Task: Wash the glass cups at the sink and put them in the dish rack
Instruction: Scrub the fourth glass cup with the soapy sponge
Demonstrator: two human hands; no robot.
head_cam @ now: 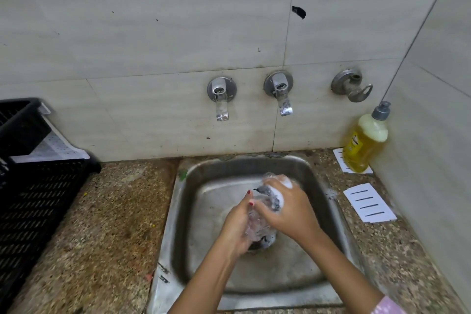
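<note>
One glass cup [256, 224] above the sink [204, 224]; left hand [237, 233] grips it; right hand [286, 210] squeezes a foamy sponge [277, 197].

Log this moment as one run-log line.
stage: soaping | left hand: grips glass cup over sink | right hand: rubs foamy sponge on cup | dish rack: on counter, left of sink

The dish rack [38, 199] is black with a slotted lattice. The countertop [114, 211] is speckled brown, the sink [204, 176] dull grey. The soap bottle [364, 143] at far right is yellow with a grey cap. White foam [286, 182] coats the dark sponge [272, 201] on the clear glass cup [254, 224]. Nails on the left hand [237, 227] are red.
</note>
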